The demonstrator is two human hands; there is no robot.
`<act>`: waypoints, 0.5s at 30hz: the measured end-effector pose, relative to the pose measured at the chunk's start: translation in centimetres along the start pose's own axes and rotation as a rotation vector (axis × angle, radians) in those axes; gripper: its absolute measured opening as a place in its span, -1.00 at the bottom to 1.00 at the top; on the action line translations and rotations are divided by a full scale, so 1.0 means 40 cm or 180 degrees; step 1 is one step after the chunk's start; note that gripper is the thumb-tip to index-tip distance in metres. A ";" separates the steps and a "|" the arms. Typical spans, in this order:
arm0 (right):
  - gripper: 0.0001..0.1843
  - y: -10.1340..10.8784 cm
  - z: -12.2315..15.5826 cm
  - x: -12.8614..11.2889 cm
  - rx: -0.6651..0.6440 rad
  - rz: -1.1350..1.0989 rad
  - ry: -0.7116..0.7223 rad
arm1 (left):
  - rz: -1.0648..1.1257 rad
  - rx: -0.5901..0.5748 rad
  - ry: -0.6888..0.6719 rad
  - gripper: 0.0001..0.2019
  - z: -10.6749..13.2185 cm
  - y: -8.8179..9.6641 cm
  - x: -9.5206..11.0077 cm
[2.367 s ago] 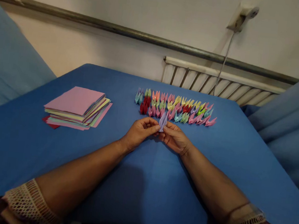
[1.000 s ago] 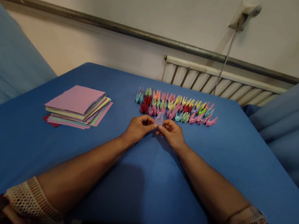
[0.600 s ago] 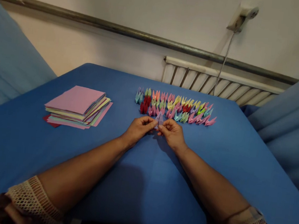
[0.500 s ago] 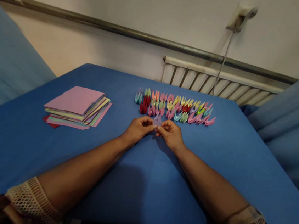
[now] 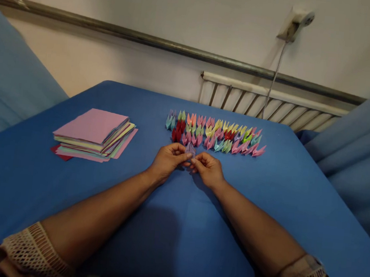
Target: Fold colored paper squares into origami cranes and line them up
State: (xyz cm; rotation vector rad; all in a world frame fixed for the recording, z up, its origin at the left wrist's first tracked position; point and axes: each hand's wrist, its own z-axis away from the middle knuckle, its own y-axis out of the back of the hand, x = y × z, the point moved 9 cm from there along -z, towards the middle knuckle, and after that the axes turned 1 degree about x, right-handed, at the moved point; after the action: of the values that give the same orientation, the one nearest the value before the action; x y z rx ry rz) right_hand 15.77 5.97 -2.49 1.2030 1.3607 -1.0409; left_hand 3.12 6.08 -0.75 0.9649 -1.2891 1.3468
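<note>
A small folded piece of lilac paper is pinched between my two hands, its pointed end facing away from me. My left hand grips its left side, thumb on top. From the right, my right hand closes thumb and fingers on its lower right edge. The fingertips hide the paper's lower part. Just beyond the hands stand several rows of folded paper cranes in pink, red, yellow, green, blue and other colours.
A stack of coloured paper squares, pink on top, lies at the left of the blue-covered table. Behind the table are a white radiator, a metal pipe and a socket with a hanging cord. Blue curtains flank it.
The lilac paper has shifted slightly left and tilted a little. My right fingers have slid lower on its right edge; my left hand keeps its pinch. The view has moved slightly.
</note>
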 end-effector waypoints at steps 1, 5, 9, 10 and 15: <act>-0.69 0.000 0.000 0.002 -0.0021 0.0074 0.0002 | 0.0050 0.0042 0.0031 -0.69 -0.001 0.003 -0.004; -0.73 0.033 -0.006 -0.021 0.0287 0.0249 0.0294 | 0.0022 0.0173 -0.0094 -0.69 -0.009 0.013 -0.002; -0.80 0.062 -0.003 -0.067 0.0605 0.0229 0.0811 | -0.0350 -0.0021 -0.0304 -0.75 -0.014 0.002 0.003; -0.79 0.061 -0.002 -0.071 0.0599 0.0213 0.0852 | -0.0459 -0.0093 -0.0359 -0.77 -0.013 -0.003 0.004; -0.86 0.047 -0.002 -0.062 0.0465 0.0028 0.0753 | -0.0987 -0.0215 -0.0590 -0.84 -0.004 -0.015 0.009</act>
State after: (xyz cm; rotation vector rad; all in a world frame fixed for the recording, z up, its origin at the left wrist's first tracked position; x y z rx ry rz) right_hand 17.61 6.00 -0.01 1.4769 1.4779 -1.0308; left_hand 3.65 6.25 -0.28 1.2092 -1.2521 0.9881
